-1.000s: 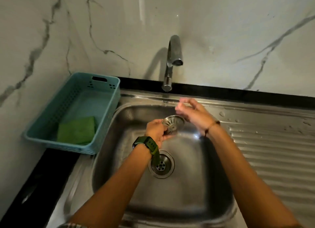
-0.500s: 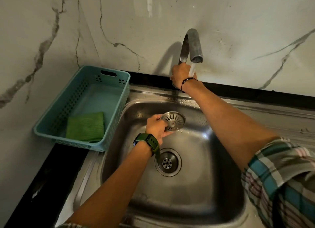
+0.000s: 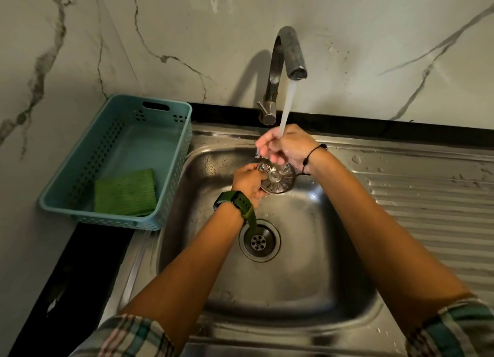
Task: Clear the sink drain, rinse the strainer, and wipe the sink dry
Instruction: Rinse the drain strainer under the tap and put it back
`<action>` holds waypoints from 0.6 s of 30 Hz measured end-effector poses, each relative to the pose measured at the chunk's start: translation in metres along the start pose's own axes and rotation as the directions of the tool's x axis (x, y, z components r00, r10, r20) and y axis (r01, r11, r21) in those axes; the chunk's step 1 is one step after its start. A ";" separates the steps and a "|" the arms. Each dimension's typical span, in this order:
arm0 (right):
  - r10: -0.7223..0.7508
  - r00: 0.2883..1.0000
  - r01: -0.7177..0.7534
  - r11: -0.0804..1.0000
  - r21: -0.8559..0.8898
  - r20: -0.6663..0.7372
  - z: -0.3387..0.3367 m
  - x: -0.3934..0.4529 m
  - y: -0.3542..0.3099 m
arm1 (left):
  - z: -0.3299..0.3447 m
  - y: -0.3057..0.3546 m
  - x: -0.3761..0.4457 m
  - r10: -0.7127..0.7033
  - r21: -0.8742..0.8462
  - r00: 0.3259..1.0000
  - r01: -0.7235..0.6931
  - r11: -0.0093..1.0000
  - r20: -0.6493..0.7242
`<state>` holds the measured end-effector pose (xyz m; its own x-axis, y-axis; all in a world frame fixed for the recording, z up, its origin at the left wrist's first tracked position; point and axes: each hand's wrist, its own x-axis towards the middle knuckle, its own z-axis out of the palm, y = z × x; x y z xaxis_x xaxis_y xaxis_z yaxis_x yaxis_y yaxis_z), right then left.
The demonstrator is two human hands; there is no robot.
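Head view. Open drain in the sink floor. Above it, the left hand pinches the strainer by its rim. The right hand, fingers curled, hangs just over the strainer under running water from the tap; whether it touches is unclear.

Just one cam here, strapped on the head, wide-angle, looking forward and steeply down into the sink from close up. Faucet and wall fill the top of the frame, forearms come in from the bottom corners.
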<state>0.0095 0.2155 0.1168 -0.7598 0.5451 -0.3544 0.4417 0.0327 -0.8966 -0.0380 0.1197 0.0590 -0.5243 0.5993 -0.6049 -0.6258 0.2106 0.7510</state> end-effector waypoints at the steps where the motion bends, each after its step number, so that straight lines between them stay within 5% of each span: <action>1: -0.023 0.999 0.022 1.000 -0.015 -0.043 -0.003 -0.003 -0.003 | 0.001 0.001 0.000 0.000 -0.004 1.000 0.000 1.000 0.004; 5: -0.109 0.991 0.116 0.990 -0.083 0.083 -0.007 -0.010 -0.021 | 0.008 0.008 -0.002 -0.013 -0.052 1.000 0.014 0.999 0.017; 7: -0.182 0.983 0.171 0.902 -0.396 0.009 -0.004 -0.008 -0.023 | 0.007 0.011 -0.003 -0.043 -0.100 0.999 0.045 0.994 0.029; 10: -0.241 0.970 0.172 0.597 -0.784 0.029 0.004 -0.014 -0.003 | -0.001 0.014 -0.002 -0.078 -0.189 0.995 0.090 0.978 0.069; 15: -0.300 0.930 0.252 0.105 -0.962 0.211 0.014 -0.024 0.045 | -0.003 0.014 -0.001 -0.057 -0.246 0.987 0.093 0.965 0.147; 16: -0.356 0.911 0.263 0.109 -0.959 0.210 0.012 -0.023 0.048 | -0.001 0.014 -0.002 -0.050 -0.237 0.986 0.088 0.968 0.160; 18: -0.474 0.877 0.322 0.458 -0.828 0.079 0.007 -0.022 0.050 | 0.000 0.015 -0.002 -0.039 -0.237 0.981 0.084 0.968 0.189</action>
<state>0.0450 0.1990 0.0782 -0.9135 0.3962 0.0928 0.3527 0.8847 -0.3048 -0.0464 0.1223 0.0713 -0.3809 0.7255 -0.5732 -0.7867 0.0715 0.6132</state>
